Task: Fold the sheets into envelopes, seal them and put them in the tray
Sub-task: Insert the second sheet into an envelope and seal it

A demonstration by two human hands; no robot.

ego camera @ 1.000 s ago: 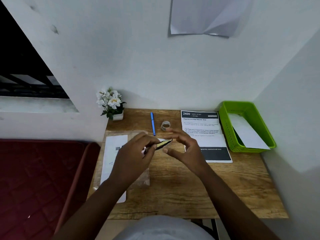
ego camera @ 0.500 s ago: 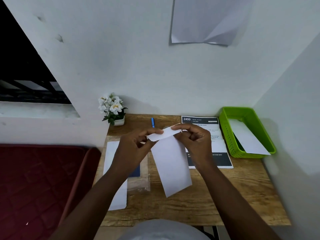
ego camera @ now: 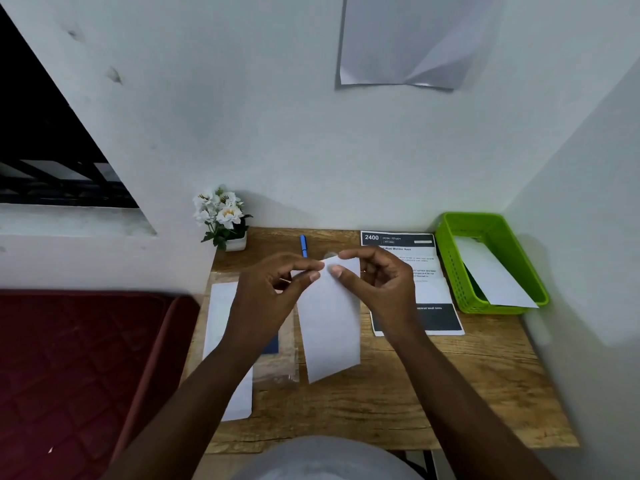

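Note:
A white envelope hangs upright above the wooden desk, its long body pointing down toward me. My left hand pinches its top left edge between thumb and fingers. My right hand pinches the top right, thumb on the front near the flap. At the desk's back right stands the green tray with one white envelope lying slanted in it.
A white sheet and a clear plastic sleeve lie at the desk's left. A printed instruction sheet lies right of centre, a blue pen and a flower pot at the back. A red mattress adjoins on the left.
The envelope went from held flat and edge-on one second ago to hanging upright. Since half a second ago my thumbs have closed in toward the middle of its top edge.

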